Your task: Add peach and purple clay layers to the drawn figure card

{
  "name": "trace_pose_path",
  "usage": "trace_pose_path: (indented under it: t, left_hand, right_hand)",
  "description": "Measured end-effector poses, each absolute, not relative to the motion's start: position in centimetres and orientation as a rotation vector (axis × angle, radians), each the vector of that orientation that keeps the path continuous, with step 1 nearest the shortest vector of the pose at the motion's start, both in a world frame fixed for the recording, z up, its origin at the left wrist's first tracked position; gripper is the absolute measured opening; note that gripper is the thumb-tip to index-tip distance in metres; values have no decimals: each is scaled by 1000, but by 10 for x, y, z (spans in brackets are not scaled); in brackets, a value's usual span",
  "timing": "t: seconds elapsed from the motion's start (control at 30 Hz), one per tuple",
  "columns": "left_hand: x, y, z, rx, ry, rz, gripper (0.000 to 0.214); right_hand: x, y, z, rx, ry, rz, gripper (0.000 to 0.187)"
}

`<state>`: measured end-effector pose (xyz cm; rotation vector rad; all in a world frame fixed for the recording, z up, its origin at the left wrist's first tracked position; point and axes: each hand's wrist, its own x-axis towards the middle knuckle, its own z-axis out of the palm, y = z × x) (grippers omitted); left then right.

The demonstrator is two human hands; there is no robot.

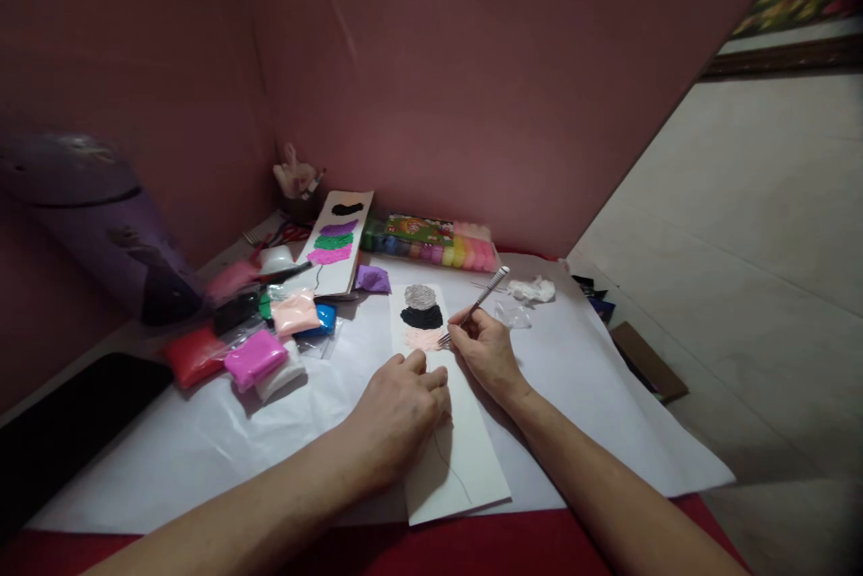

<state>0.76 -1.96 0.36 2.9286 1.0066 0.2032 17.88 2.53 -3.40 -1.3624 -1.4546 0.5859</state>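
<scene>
My right hand [489,351] is closed around a metal fork [480,296] with a striped handle end. The fork's prongs touch a peach clay patch [422,339] on a long white card [465,459]. Above that patch on the card are a black clay band [422,317] and a grey textured clay patch [421,296]. My left hand [404,410] lies over the card just below the peach patch, its fingers curled in. Whatever may be between those fingers is hidden. A thin drawn line runs down the card's lower part.
Clay packets [256,358] in several colours lie to the left. Behind them leans another card [342,239] with coloured clay bands, beside a clay pack [431,243]. Crumpled white tissue [532,290] is at right. A purple cylinder [128,234] and a black object [87,432] sit far left.
</scene>
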Motion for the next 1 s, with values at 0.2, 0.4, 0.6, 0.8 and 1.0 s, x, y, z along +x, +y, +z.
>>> trace_pose_path:
  t: [0.2, 0.4, 0.6, 0.8, 1.0]
  left_hand:
    - [8, -20, 3, 2942, 995, 237, 15]
    - [8, -19, 5, 2935, 1014, 202, 16]
    - [8, -20, 3, 2940, 1001, 222, 16]
    - [8, -20, 4, 2941, 989, 256, 16]
    - [7, -20, 5, 2923, 980, 261, 15]
  right_hand:
    - [178, 26, -34, -1338, -1465, 616, 9]
    - [177, 25, -32, -1403, -1499, 574, 10]
    - [177, 24, -30, -1437, -1515, 487, 9]
    - [178, 26, -30, -1469, -1492, 420, 10]
    - [179, 26, -31, -1472, -1487, 341, 9]
